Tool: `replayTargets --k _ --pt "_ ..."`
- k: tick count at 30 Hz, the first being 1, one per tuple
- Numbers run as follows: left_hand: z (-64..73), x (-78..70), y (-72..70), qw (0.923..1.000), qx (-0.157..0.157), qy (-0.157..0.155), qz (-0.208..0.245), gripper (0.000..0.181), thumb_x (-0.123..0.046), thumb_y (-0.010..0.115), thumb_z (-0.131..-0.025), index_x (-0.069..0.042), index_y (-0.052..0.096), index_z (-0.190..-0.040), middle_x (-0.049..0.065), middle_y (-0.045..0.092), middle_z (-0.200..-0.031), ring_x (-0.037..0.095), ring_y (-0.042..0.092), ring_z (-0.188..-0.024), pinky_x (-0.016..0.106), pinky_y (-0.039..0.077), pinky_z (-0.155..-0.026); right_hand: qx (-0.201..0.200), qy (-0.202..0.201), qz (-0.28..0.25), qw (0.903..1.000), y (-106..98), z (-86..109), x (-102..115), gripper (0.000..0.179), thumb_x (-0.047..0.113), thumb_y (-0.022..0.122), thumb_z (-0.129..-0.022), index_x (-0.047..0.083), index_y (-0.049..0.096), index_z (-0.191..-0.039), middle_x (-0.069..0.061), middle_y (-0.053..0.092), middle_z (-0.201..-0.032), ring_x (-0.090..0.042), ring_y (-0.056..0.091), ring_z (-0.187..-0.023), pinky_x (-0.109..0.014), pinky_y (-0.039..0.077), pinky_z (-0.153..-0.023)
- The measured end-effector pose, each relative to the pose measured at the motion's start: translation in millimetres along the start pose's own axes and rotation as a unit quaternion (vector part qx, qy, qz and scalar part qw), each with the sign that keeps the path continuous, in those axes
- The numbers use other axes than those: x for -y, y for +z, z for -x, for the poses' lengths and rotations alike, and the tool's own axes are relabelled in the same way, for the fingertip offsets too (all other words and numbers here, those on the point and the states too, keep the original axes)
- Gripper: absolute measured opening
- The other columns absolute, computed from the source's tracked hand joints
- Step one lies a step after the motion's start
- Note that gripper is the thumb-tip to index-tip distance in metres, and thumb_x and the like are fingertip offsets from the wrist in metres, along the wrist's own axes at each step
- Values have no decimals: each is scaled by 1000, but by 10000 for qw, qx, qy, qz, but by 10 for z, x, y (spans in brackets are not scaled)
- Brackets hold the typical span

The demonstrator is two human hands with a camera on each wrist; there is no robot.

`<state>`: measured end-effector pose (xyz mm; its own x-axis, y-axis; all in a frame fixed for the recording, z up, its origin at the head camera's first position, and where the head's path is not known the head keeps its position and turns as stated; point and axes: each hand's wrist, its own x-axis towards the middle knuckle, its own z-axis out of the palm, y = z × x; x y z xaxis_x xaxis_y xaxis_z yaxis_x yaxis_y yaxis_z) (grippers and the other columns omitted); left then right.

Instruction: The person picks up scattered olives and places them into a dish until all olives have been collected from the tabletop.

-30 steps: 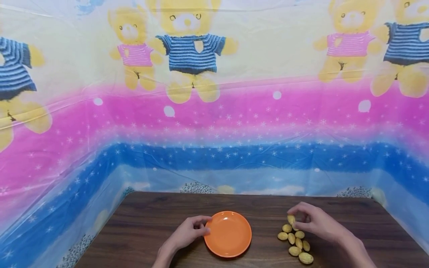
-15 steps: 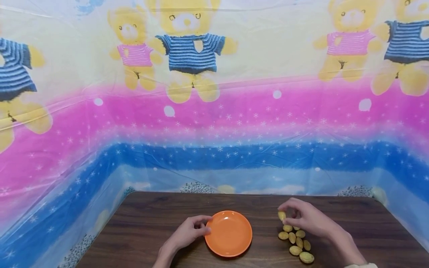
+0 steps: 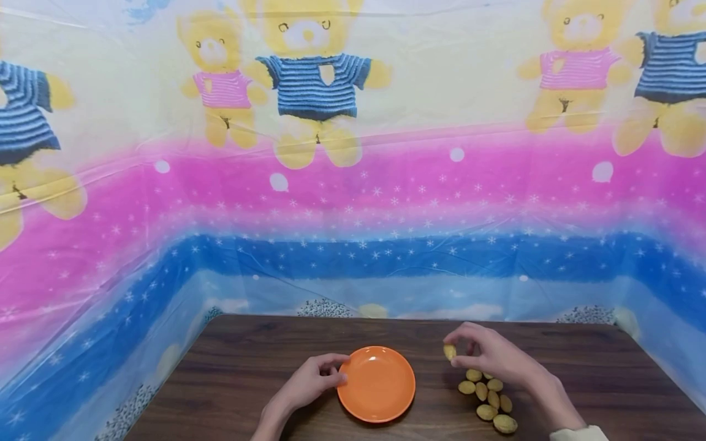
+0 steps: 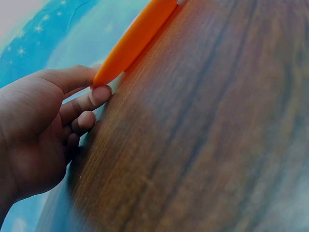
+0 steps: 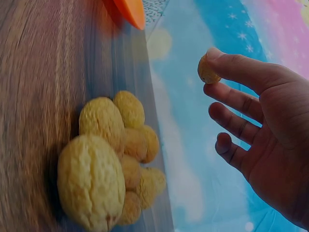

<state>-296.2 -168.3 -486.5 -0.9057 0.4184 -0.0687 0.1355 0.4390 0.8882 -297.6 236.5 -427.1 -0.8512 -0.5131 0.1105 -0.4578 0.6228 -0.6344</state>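
On the table lies a round orange plate (image 3: 376, 384). My left hand (image 3: 315, 380) grips its left rim, thumb on top and fingers below, as the left wrist view shows with the plate (image 4: 137, 41) edge-on. Clear above the table, my right hand (image 3: 496, 354) pinches a small, wrinkled, yellow oval fruit (image 3: 449, 351) between thumb and forefinger. The other fingers spread apart in the right wrist view, away from the held fruit (image 5: 207, 70). Below that hand, several similar fruits (image 3: 481, 391) lie in a loose cluster, the largest (image 5: 91, 181) nearest the right wrist camera.
The dark wood-grain table (image 3: 237, 367) has its far edge against a printed cloth (image 3: 353, 257) with bears and snowflakes. This cloth also hangs along the left and right sides. Bare wood lies between the plate and the fruit cluster.
My right hand has moved left and slightly up with the pinched fruit, away from the cluster. The left hand and the plate have stayed almost still.
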Motion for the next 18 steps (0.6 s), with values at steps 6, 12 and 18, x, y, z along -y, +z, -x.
replayTargets --k 6,12,18 --pt "4 -6 4 10000 -22 2 -46 42 -30 68 -95 -14 63 -133 -1 61 -82 15 50 -72 26 38 -62 70 -161 3 9998 57 -74 45 29 36 71 -91 27 65 -119 3 61 -116 -8 54 -80 -27 48 -66" --pt "-1 -6 8 10000 -16 32 -53 42 -30 68 -95 -13 63 -133 -1 60 -82 14 50 -72 26 38 -62 78 -287 -9 9996 148 -160 103 30 36 72 -91 27 65 -119 5 61 -117 -6 55 -82 -26 49 -70" --pt "4 -9 2 10000 4 13 -1 42 -30 68 -95 -13 63 -133 -1 61 -82 15 49 -71 26 38 -61 160 -328 -77 9993 246 -243 197 28 33 72 -91 28 65 -118 5 60 -115 -7 55 -81 -26 50 -71"
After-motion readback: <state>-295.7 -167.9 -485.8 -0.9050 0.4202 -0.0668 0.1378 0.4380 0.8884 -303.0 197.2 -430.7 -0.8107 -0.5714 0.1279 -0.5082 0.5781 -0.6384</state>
